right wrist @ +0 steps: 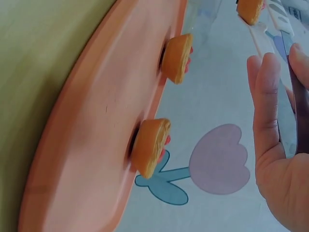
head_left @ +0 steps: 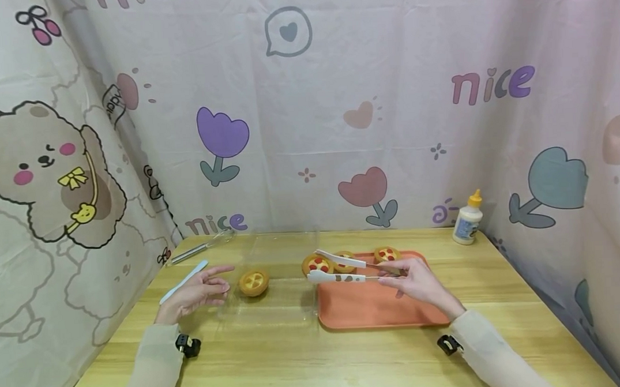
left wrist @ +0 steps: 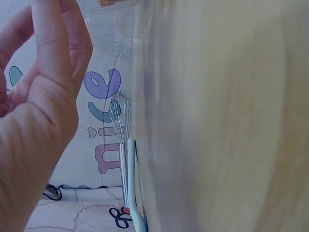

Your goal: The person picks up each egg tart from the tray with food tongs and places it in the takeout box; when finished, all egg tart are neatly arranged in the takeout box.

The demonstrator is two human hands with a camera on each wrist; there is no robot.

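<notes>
- A round, red-topped golden tart (head_left: 317, 265) is held between white-ended metal tongs (head_left: 350, 278), near the left edge of the orange rectangular tray (head_left: 372, 315).
- The tongs are pinched by the right hand (head_left: 416, 282).
- Near the clear plastic container (head_left: 279, 311), the left hand (head_left: 197, 292) is held with fingers loosely spread.

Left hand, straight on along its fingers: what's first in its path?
Likely the tart in the clear box, just right of the left hand in the head view. Height is unclear: it may touch the box first or pass above.
</notes>
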